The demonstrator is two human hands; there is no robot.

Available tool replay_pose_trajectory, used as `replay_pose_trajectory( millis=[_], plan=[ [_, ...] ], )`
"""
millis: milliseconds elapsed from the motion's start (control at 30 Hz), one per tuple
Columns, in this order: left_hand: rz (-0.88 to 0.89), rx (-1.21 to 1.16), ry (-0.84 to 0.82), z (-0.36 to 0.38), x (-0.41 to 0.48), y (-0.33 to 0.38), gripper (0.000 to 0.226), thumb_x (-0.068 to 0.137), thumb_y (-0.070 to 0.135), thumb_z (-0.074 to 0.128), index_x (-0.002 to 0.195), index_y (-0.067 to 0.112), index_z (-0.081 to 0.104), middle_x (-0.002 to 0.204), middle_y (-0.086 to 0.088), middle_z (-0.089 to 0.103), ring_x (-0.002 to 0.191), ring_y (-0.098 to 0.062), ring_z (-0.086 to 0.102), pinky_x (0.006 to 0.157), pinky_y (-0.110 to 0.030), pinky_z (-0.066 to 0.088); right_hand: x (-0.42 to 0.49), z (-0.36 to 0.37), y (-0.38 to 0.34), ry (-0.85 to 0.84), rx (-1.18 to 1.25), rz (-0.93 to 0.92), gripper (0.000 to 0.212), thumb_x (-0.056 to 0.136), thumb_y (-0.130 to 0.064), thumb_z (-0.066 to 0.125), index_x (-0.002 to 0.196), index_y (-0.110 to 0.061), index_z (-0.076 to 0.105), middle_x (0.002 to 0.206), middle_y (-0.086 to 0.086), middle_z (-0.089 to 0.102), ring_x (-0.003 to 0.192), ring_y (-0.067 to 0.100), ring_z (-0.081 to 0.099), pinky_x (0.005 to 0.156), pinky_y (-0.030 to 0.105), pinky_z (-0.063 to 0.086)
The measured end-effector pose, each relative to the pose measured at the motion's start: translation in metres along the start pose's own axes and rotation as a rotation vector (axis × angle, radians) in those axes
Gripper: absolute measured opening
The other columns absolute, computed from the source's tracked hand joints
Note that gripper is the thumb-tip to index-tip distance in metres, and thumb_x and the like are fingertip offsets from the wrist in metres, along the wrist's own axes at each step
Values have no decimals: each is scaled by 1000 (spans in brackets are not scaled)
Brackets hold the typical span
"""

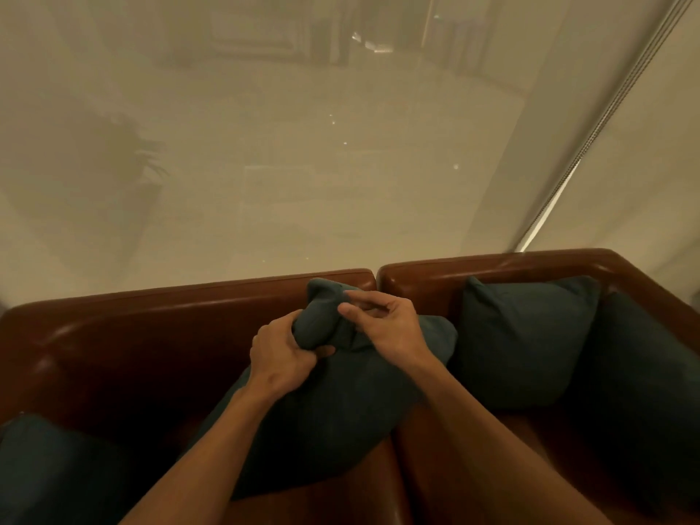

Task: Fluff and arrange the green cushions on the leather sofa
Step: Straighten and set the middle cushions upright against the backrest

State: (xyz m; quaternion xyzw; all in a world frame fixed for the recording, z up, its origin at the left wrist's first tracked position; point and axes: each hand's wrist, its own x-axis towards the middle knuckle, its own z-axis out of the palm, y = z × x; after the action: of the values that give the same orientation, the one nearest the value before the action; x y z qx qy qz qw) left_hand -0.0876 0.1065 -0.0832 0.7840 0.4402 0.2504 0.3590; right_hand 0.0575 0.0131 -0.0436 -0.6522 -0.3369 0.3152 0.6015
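A dark green cushion (333,411) stands tilted on the brown leather sofa (151,335), its top corner bunched near the seam of the backrest. My left hand (282,354) squeezes that bunched top from the left. My right hand (382,323) pinches the same corner from the right, fingers curled around the fabric. A second green cushion (522,339) leans upright against the right backrest. A third green cushion (644,403) rests against the right armrest. Part of another green cushion (49,471) shows at the bottom left.
Behind the sofa hangs a sheer beige blind (265,164), with a second blind panel (625,145) angled at the right. Bare leather seat (125,377) lies left of the held cushion.
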Motion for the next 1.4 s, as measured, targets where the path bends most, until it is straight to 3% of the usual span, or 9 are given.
replay_pose_trajectory(
  millis=[133, 233, 367, 500, 767, 867, 967, 1200, 1400],
  plan=[
    [-8, -49, 53, -15, -1, 2, 60, 56, 36, 93, 110, 25, 69, 100, 3, 73, 92, -19, 67, 82, -35, 55, -5, -33, 18, 383, -29, -31, 7, 87, -33, 69, 94, -30, 69, 97, -1, 73, 89, 12, 70, 74, 22, 56],
    [1, -96, 113, -32, 1, 6, 62, 55, 32, 94, 112, 22, 70, 95, 4, 70, 88, -17, 64, 82, -33, 53, 0, -72, 50, 631, -61, 238, 46, 83, -52, 67, 119, -26, 59, 120, 5, 64, 108, 21, 62, 89, 37, 54],
    [-14, -208, 117, -45, 4, 9, 57, 55, 26, 95, 105, 21, 69, 91, 10, 66, 86, -14, 63, 79, -32, 54, 6, -95, 82, 418, 301, 673, 97, 74, -70, 64, 152, -27, 25, 155, 11, 34, 137, 40, 37, 109, 58, 36],
    [-47, -308, 80, -52, 4, 3, 57, 53, 24, 95, 103, 20, 68, 97, 8, 69, 90, -10, 65, 77, -30, 56, 15, -87, 76, 207, 507, 669, 116, 58, -82, 65, 153, -28, 26, 156, 7, 35, 141, 37, 32, 111, 62, 29],
    [-131, -451, 34, -57, -6, -28, 67, 50, 24, 93, 109, 27, 60, 105, 12, 65, 96, -4, 61, 80, -28, 51, 37, -70, 65, 435, 178, 393, 54, 90, -48, 61, 136, -19, 54, 131, 5, 60, 121, 28, 55, 102, 43, 46],
    [-157, -463, 23, -60, -7, -43, 74, 56, 14, 91, 119, 26, 54, 109, 15, 62, 97, 2, 58, 85, -27, 50, 41, -60, 62, 440, -15, 296, 24, 89, -52, 60, 100, -31, 66, 112, 2, 67, 110, 25, 61, 100, 47, 49],
    [-239, -460, 5, -61, -8, -67, 94, 55, 15, 92, 136, 19, 44, 127, 3, 60, 112, -11, 59, 101, -38, 47, 45, -47, 53, 462, -145, 197, 26, 89, -52, 60, 86, -27, 66, 94, -1, 70, 95, 21, 64, 93, 48, 53],
    [-611, -374, 137, -69, -24, -115, 130, 61, 10, 91, 154, 21, 1, 161, -15, 15, 144, -36, 26, 114, -50, 29, 41, 1, 49, 415, -343, -15, 29, 88, -52, 60, 86, -24, 68, 80, -8, 68, 84, 15, 63, 84, 38, 53],
    [-235, -2, -47, -59, -11, -77, 150, 31, 67, 88, 155, 28, 12, 163, -4, 12, 148, -28, 17, 117, -54, 23, 32, 29, 52, 283, -519, -184, 21, 89, -36, 67, 75, -21, 62, 70, -5, 58, 66, 11, 54, 65, 34, 50]
  ],
)
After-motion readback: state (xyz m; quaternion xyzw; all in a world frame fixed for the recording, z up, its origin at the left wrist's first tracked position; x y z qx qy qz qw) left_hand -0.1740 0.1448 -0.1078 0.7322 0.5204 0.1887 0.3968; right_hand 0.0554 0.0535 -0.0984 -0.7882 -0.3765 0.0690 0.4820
